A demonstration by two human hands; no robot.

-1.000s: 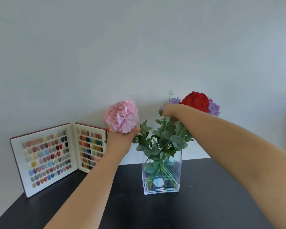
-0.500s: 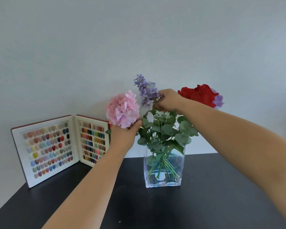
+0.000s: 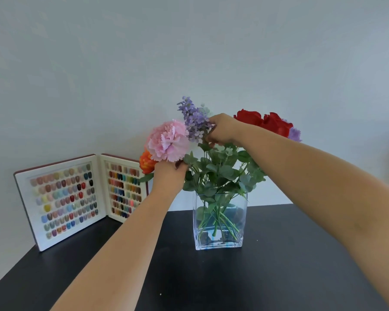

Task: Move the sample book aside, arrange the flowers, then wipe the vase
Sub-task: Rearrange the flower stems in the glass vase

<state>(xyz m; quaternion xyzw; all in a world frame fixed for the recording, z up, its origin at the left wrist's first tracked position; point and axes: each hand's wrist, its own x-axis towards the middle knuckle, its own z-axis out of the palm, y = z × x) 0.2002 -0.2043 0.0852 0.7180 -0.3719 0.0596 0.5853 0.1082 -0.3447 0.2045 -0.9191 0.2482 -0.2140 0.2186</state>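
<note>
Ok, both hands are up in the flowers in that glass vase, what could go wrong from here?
1. Both hands, left hand under the pink flower and right hand at the purple sprig, pull high on the stems, and nothing steadies the vase. It could tip.
2. The vase seems to hold water, so a tip might spill it on the table.
3. The sample book stands open close by and could get knocked over.
</note>
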